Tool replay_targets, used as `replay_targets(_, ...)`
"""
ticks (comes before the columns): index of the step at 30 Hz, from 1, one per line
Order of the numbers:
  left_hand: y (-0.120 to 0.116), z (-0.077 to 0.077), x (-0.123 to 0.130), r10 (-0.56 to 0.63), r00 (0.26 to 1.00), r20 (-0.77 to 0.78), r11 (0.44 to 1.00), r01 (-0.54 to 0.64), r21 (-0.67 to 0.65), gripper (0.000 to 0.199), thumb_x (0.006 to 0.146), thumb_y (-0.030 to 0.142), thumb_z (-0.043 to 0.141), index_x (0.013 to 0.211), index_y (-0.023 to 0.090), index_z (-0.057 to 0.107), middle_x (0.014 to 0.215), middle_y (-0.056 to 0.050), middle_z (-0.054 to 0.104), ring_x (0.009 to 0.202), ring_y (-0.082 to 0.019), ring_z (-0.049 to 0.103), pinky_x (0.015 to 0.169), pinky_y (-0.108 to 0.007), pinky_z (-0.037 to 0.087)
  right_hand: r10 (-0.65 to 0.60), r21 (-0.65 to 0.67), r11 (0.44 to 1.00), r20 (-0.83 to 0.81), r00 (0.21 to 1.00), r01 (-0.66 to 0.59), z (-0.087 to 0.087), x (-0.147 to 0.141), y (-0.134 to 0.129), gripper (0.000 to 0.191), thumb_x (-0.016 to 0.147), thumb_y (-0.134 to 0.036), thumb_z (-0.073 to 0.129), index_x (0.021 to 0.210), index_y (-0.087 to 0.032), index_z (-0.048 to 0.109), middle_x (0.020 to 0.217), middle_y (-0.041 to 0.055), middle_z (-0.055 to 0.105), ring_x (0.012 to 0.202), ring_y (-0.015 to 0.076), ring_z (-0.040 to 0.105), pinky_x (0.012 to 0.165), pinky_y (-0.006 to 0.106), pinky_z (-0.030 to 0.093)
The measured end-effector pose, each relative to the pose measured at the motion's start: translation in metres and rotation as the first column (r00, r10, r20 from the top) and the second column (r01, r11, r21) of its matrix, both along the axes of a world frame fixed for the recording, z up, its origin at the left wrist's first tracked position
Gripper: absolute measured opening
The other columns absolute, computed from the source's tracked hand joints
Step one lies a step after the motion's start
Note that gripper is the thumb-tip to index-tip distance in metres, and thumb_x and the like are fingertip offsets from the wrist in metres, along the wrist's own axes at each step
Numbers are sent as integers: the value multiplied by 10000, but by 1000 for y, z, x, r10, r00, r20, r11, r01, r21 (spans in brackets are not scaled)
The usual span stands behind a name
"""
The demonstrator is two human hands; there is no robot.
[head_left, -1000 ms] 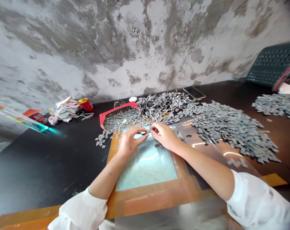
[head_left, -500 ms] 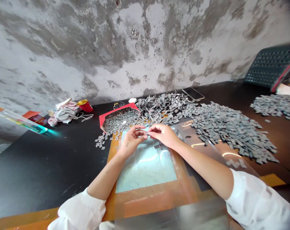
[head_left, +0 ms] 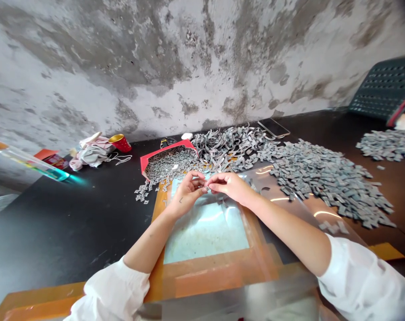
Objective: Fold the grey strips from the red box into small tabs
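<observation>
Stained wall (head_left: 155,58) above a black bench (head_left: 72,232) heaped with grey tags (head_left: 326,183)

Both forearms reach in from the near edge of the bench, with a white sleeve (head_left: 359,281) on the right arm and a white sleeve (head_left: 115,290) on the left. The left hand (head_left: 187,194) and right hand (head_left: 229,187) curl inward, neither spread, and their fingertips nearly touch. Between them, a small grey piece (head_left: 207,189) appears pinched, though it is too small to make out clearly or to tell which fingers grip it.

The hands hover over the far edge of an orange wooden frame (head_left: 216,272) around a pale blue panel (head_left: 205,236). A clear plastic sheet (head_left: 283,178) spreads to the right under the main heap of tags, and a smaller heap (head_left: 390,145) lies further right. Just beyond the left hand, a red-rimmed box lid (head_left: 145,162) holds more tags, some spilling onto the bench beside it. Behind the hands lies a tangle of grey strips (head_left: 229,147), with a phone (head_left: 274,128) just past it. Further left are crumpled cloth (head_left: 92,156) and a red cup (head_left: 120,142) with a gold rim. A dark perforated panel (head_left: 386,84) leans at the far right.
</observation>
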State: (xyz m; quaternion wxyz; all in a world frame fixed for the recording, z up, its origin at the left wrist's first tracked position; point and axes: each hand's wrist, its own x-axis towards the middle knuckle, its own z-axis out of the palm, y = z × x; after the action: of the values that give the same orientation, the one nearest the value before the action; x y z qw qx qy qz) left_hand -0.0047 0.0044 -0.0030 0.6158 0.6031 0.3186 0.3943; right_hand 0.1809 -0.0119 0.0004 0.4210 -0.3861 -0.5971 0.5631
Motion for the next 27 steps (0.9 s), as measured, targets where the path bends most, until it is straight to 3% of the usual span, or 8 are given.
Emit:
replay_targets(6,1,1,-2,26,999,-39,999,-27,-21,442,732,221,731,1057,219,432,820,6,654,756,-123,637,729,-258,495,-29,181,984,160,987,0,5,3,-1,208,812,-258,640,990,-226,743,948,32,723,812,141,642,784,272,484)
replay_targets(10,1,-1,0,69,994,-79,998,-70,-4,484,704,234,742,1089,207,452,799,8,647,729,-126,624,674,-250,509,-45,204,979,208,977,2,4,5,1,202,798,-289,662,971,-232,751,935,32,735,863,162,656,808,286,488)
replay_targets(15,2,-3,1,109,986,-124,993,-104,46,420,731,292,737,1054,190,489,770,8,637,600,-99,572,548,-220,495,-78,204,978,161,984,44,2,3,-1,177,808,-276,642,933,-234,760,871,24,739,764,147,673,729,264,514)
replay_targets(20,0,3,1,186,978,-99,982,-183,39,386,705,314,769,978,162,543,736,-1,653,610,-105,605,620,-243,513,-166,97,982,63,984,159,-3,3,2,209,768,-339,683,922,-222,761,873,40,744,769,167,691,757,300,550)
replay_targets(24,-1,5,0,219,969,-110,975,-212,73,314,684,330,783,840,139,588,714,-9,649,609,-112,612,625,-249,515,-87,-7,996,1,996,87,-2,2,2,292,742,-366,703,980,-203,748,868,41,747,793,166,691,793,320,559)
replay_targets(27,-2,4,1,252,961,-113,964,-240,114,344,680,323,787,902,152,587,726,-9,659,599,-112,613,608,-247,518,-66,-18,998,4,998,66,-1,0,0,268,742,-345,705,975,-220,748,876,30,749,805,166,694,808,325,558)
